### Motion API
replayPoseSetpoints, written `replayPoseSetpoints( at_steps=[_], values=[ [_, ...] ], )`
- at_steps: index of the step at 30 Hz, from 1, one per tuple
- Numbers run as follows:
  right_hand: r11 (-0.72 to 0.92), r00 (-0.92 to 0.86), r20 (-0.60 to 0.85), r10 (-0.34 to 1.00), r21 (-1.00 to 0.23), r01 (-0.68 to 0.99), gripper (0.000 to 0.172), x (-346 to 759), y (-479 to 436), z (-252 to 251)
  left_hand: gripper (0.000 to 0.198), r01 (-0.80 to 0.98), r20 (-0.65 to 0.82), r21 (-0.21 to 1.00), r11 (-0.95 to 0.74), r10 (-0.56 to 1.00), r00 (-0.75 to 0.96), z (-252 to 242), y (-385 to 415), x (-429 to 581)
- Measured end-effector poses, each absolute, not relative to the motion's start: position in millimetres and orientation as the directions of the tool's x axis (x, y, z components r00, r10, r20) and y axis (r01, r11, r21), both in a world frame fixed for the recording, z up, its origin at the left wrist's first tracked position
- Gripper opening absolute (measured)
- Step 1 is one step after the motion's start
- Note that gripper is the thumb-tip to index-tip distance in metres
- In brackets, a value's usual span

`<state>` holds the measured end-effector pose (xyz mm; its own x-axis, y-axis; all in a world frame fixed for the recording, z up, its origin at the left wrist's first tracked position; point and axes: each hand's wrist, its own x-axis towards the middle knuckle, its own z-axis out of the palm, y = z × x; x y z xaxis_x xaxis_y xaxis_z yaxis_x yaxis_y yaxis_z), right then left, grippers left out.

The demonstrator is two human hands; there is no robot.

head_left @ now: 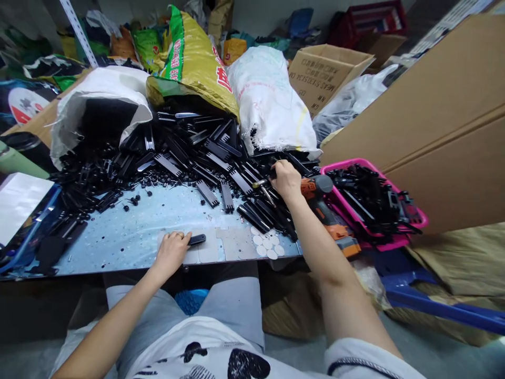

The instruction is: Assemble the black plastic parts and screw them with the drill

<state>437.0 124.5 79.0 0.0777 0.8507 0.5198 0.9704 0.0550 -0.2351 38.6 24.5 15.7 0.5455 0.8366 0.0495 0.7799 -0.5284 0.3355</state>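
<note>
Black piece point(197, 240) in left hand point(172, 249), loose black parts point(295, 162) at right hand point(286, 180).
Piece: slim, rounded free end pointing right, other end hidden in the grip. Parts: long, heaped at mixed angles around the fingertips; can't tell if one is gripped.

The fingertips of the right hand point(287, 180) are lost among glossy black plastic parts point(258, 215); they seem to touch some, but what they grip cannot be told. The left hand point(172, 250) covers one end of the flat black plastic handle point(197, 240) it holds. The right forearm hides part of the orange-and-black power drill point(342, 242). The right edge cuts off the large brown cardboard box point(445, 105).
</note>
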Motion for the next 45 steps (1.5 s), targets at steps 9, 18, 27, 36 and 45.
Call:
replayPoseSetpoints(
  at_steps=[9, 18, 27, 36, 45],
  values=[
    [0.290, 0.111, 0.468, 0.877, -0.698, 0.655, 0.027, 258.4, 1.7, 75.6, 0.045, -0.198, -0.205, 0.952, 0.234, 0.967, 0.153, 43.1, 38.5, 65.2],
    [0.627, -0.637, -0.113, 0.763, -0.111, 0.771, 0.026, 282.1, 3.8, 57.5, 0.054, 0.438, 0.064, 0.871, -0.222, 0.936, 0.347, 24.8, 28.6, 53.8],
    [0.517, -0.526, -0.169, 0.834, -0.097, 0.851, 0.035, 282.0, -12.8, 25.5, 0.073, 0.673, -0.001, 0.441, -0.594, 0.750, 0.662, 13.6, 30.2, 58.4],
    [0.492, -0.489, -0.187, 0.852, -0.035, 0.870, 0.029, 264.8, -23.7, 63.2, 0.061, 0.603, 0.166, 0.460, -0.652, 0.730, 0.663, 9.1, 23.5, 45.7],
    [0.504, -0.494, -0.204, 0.845, -0.001, 0.863, 0.029, 256.9, -24.1, 77.2, 0.046, 0.552, 0.212, 0.435, -0.712, 0.676, 0.706, 5.7, 20.9, 40.9]
  ],
)
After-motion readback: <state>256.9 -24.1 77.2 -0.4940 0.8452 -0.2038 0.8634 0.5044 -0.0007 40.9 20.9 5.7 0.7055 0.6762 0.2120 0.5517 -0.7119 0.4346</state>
